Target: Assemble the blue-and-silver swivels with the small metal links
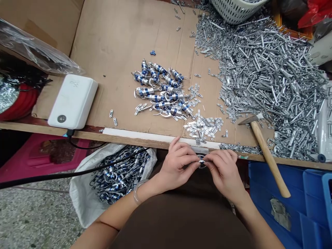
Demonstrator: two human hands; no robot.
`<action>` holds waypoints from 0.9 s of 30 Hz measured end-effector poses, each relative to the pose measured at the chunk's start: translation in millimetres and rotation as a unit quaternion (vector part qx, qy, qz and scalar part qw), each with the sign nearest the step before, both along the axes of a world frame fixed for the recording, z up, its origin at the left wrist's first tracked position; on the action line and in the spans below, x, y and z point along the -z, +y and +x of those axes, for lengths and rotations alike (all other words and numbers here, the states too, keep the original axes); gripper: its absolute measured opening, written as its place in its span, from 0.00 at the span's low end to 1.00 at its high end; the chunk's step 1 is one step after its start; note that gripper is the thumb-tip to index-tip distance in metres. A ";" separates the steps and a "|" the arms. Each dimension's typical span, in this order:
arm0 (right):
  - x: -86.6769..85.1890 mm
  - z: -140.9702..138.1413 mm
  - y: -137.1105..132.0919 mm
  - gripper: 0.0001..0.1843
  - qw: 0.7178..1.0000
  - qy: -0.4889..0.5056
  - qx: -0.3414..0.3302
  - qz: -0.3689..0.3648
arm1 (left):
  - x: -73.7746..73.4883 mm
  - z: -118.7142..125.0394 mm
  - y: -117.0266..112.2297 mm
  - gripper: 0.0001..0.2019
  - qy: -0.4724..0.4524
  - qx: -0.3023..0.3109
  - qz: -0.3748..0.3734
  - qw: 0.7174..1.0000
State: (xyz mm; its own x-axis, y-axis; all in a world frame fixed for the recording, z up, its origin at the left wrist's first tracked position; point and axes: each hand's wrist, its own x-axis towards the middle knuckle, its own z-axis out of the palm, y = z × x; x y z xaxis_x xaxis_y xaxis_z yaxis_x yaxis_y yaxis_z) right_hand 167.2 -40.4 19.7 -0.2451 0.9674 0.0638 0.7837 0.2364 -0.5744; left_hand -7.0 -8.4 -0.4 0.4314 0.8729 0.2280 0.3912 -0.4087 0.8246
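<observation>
My left hand and my right hand meet just below the table's front edge, their fingertips pinching a small blue-and-silver metal fitting. Most of it is hidden by my fingers. Beyond the hands, a loose group of blue-banded metal fittings lies on the brown cardboard sheet. A small heap of perforated metal strips sits nearer my right hand. A far larger heap of silver pins and strips covers the right side.
A wooden-handled hammer lies across the table's front edge at right, above blue plastic crates. At left, a white sack holds blue-banded fittings. A white power bank with a black cable, and a white basket, stand on the table.
</observation>
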 end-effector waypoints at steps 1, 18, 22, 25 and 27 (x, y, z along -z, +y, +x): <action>-1.2 -0.6 0.0 0.04 1.000 -0.001 0.003 -0.014 | 1.5 -1.0 -0.5 0.03 0.010 0.005 0.016 1.000; 18.3 -2.3 34.0 0.03 0.990 -0.053 0.131 -0.026 | 27.9 4.8 -4.5 0.09 0.208 -0.031 0.215 0.954; 19.9 -8.3 40.3 0.04 0.986 -0.124 0.113 0.004 | 27.5 4.3 -4.8 0.07 0.169 -0.048 0.200 0.964; 14.9 -2.4 36.9 0.06 0.991 -0.090 0.094 -0.003 | 28.4 3.6 -4.5 0.06 0.128 -0.056 0.188 0.972; 9.8 3.1 31.3 0.06 0.997 -0.059 0.056 -0.009 | 28.7 3.2 -4.3 0.04 0.105 -0.057 0.184 0.976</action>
